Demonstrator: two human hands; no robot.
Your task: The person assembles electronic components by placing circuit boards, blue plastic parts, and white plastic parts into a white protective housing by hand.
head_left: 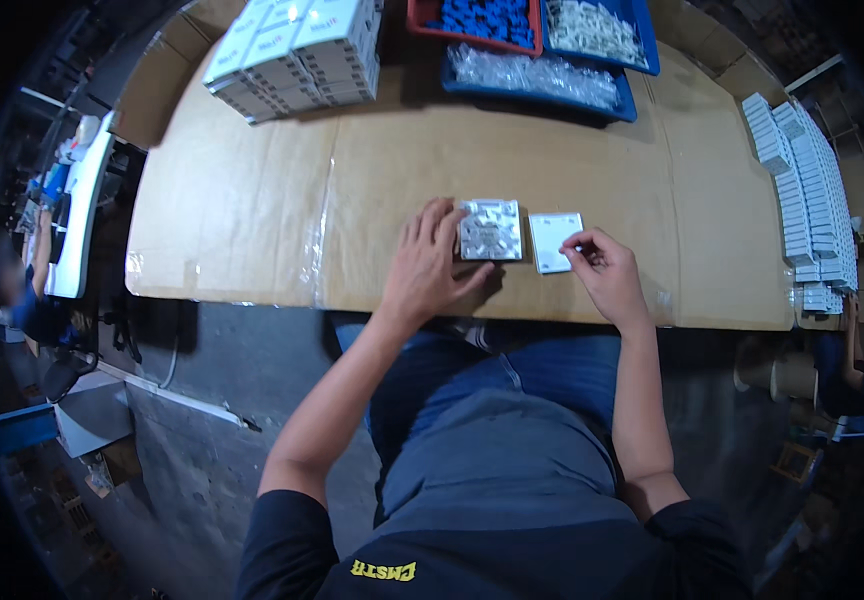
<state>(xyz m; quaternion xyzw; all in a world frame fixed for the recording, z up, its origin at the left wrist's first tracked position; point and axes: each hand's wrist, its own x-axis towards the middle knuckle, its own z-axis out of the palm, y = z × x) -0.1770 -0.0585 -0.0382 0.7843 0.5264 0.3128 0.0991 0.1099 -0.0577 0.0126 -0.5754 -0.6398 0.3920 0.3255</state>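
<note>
Your left hand (430,268) lies flat and open on the brown cardboard-covered table (252,200), fingertips steadying the left edge of a square grey-white plastic switch module (491,230) lying with its ribbed back upward. Your right hand (604,268) is pinched shut on something tiny at the near right corner of the flat white square plastic cover plate (555,240); what it holds is too small to tell. You appear to be mid-assembly, and the next move likely needs careful alignment of plate and module. Both pieces lie flat side by side near the table's near edge; being square, neither shows a long axis.
</note>
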